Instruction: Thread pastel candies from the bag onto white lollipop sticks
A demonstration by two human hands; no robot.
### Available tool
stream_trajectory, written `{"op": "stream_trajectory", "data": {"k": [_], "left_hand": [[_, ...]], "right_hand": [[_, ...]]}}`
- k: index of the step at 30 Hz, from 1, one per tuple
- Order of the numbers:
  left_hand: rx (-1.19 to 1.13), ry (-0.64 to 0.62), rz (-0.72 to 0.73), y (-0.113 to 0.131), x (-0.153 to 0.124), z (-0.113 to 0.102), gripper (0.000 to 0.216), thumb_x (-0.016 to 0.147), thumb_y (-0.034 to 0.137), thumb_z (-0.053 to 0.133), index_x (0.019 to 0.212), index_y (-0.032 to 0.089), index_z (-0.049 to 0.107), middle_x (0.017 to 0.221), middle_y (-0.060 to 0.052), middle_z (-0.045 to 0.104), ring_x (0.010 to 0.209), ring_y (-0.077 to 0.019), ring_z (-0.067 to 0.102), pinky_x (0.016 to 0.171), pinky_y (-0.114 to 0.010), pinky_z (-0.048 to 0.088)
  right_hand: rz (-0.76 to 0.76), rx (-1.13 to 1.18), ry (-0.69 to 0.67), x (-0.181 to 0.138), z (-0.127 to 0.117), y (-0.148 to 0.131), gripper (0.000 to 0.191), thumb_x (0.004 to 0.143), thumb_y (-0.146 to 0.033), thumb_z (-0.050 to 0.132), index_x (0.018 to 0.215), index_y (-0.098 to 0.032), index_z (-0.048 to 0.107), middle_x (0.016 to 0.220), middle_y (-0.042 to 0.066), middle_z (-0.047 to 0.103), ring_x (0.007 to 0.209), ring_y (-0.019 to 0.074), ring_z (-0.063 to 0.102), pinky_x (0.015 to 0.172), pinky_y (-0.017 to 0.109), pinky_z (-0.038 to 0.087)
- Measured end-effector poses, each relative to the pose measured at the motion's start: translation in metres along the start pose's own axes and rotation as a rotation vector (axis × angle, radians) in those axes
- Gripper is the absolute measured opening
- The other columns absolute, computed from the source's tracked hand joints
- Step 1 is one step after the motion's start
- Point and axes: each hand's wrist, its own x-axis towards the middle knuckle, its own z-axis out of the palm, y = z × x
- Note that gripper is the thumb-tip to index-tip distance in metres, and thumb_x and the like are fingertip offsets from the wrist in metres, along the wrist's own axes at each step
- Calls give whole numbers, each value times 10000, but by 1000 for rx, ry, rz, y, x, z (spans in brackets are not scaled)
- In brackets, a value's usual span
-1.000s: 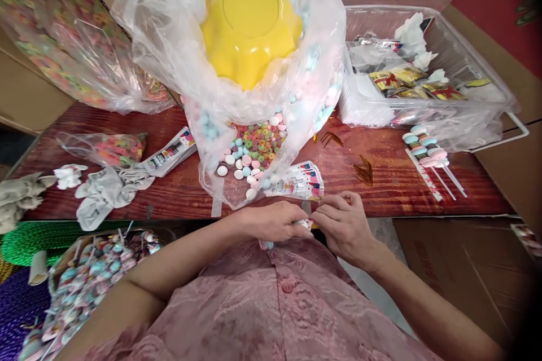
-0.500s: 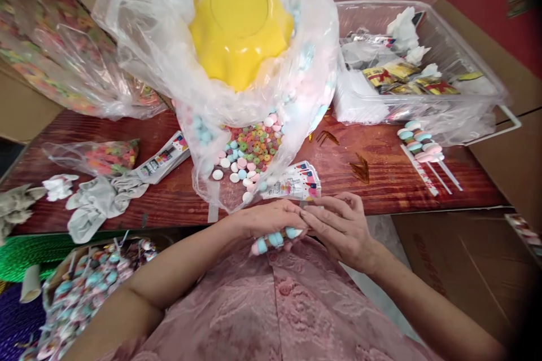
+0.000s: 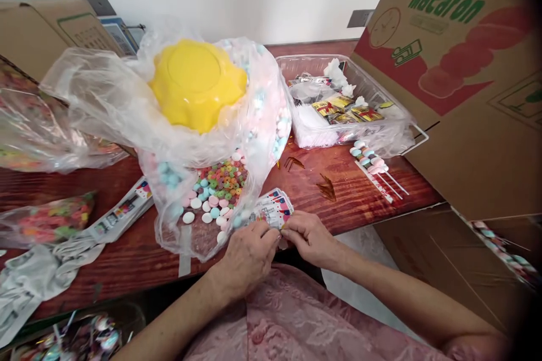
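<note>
My left hand [image 3: 252,251] is closed at the table's front edge, its knuckles up. The candy skewer seen in it half a second ago is now nearly all hidden; only a small pale bit shows below the fingertips. My right hand [image 3: 312,240] meets it there with thumb and forefinger pinched together; what lies in the pinch is too small to make out. Just beyond the fingers lies a fanned stack of printed bags [image 3: 271,208]. Gold twist ties [image 3: 326,187] lie on the table past my right hand. Two finished candy skewers [image 3: 368,158] rest farther right.
A clear plastic bag [image 3: 114,124] of pastel candies and rings holds a yellow bowl [image 3: 197,84] upside down. Behind stands a clear bin [image 3: 339,135] of packets. A carton [image 3: 449,141] borders the right. Gummy rings [image 3: 55,217] and a glove [image 3: 34,276] lie left.
The view has swung right and up. Both hands have moved forward to the table edge, and the right fingers have gone from flat to pinched. The blue and pink candies have gone out of sight.
</note>
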Motion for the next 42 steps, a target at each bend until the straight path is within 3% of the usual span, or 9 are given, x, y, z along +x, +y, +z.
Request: {"op": "stream_trajectory", "data": {"k": [5,8,11,17,23,33,36,39,42], "left_hand": [[-406,37,-149,-9,10,1,331,979,235,391,723,160,587,755,-31,579,727,-142,511,688,-269,405],[-825,40,-344,-15,13,-5,307,906,320,482,646,164,533,653,9,501,628,-104,446,594,-226,367],[-1163,-5,-628,-17,13,-8,262,805,415,586,713,169,575,582,52,459,461,-59,345,432,-186,266],[-1393,17,-864,-17,15,5,391,667,509,710,820,163,610,553,71,516,318,-29,305,289,-155,189],[-1412,-38,-849,-16,10,9,379,691,504,705,849,168,626,573,74,518,321,-30,297,256,-154,201],[-1379,-23,-850,-19,-5,6,297,702,438,688,800,160,665,557,47,568,349,-36,363,310,-156,203],[-1382,-11,-841,-19,-7,8,294,719,434,685,811,155,682,551,42,576,349,-35,363,331,-162,225],[-1389,13,-853,-20,-9,8,305,712,438,691,826,155,689,551,40,577,356,-37,368,341,-164,218],[-1394,30,-862,-19,-11,7,296,700,434,697,813,160,677,544,47,555,361,-38,355,350,-165,202]], "right_hand": [[-74,-85,-32,26,-36,19,199,955,-236,550,857,-194,719,829,34,721,796,164,627,741,273,478],[121,-466,126,53,-72,50,201,948,-214,556,925,-180,753,971,70,754,937,198,650,907,325,471],[268,-678,72,78,-92,77,260,951,-177,509,973,-184,768,1067,79,755,1005,220,657,919,337,472],[300,-789,5,131,-74,87,389,967,-129,419,1268,-133,665,1317,192,643,1127,269,636,900,346,467],[377,-854,-70,171,-62,89,336,971,-216,470,1199,-79,675,1121,250,691,1053,312,654,884,386,473],[364,-902,-9,129,-78,94,384,937,-172,442,1236,-119,677,1166,213,681,1036,317,651,854,395,460],[271,-772,249,109,-88,94,340,893,-156,457,1083,-155,739,1054,144,720,921,255,675,811,356,493],[135,-414,574,80,-90,93,268,850,-198,517,986,-170,746,818,62,714,722,190,648,704,311,518],[124,-226,592,45,-76,87,271,874,-253,535,1056,-181,721,775,23,692,654,162,625,632,290,512]]}}
